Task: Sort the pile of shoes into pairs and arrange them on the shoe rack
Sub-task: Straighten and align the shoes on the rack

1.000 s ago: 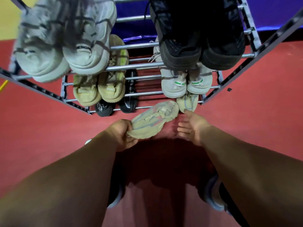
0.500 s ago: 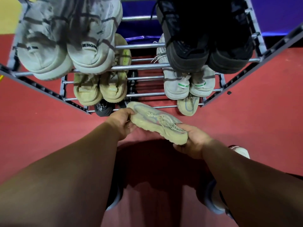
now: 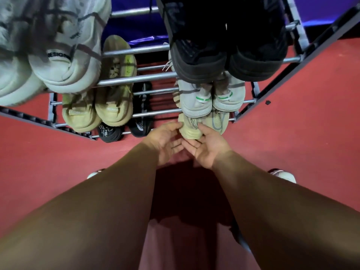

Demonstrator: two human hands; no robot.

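Note:
A beige sneaker [image 3: 191,128] lies heel toward me on the bottom tier of the metal shoe rack [image 3: 148,77], right beside a matching beige sneaker [image 3: 219,121]. My left hand [image 3: 165,140] touches its heel from the left with a straight thumb and loose fingers. From the right, my right hand [image 3: 206,148] meets the same heel, palm up and fingers spread. Neither hand curls round the shoe. Its front half is hidden under the grey pair above.
The rack also holds a white pair [image 3: 64,63] top left, a black pair [image 3: 224,55] top right, a beige pair [image 3: 97,112], a grey pair with green tabs [image 3: 210,98] and black sneakers [image 3: 124,129] bottom left. Red floor surrounds the rack.
The beige sneaker went from both hands in front of the rack onto the bottom tier next to its match. Both hands have loosened and now only touch its heel.

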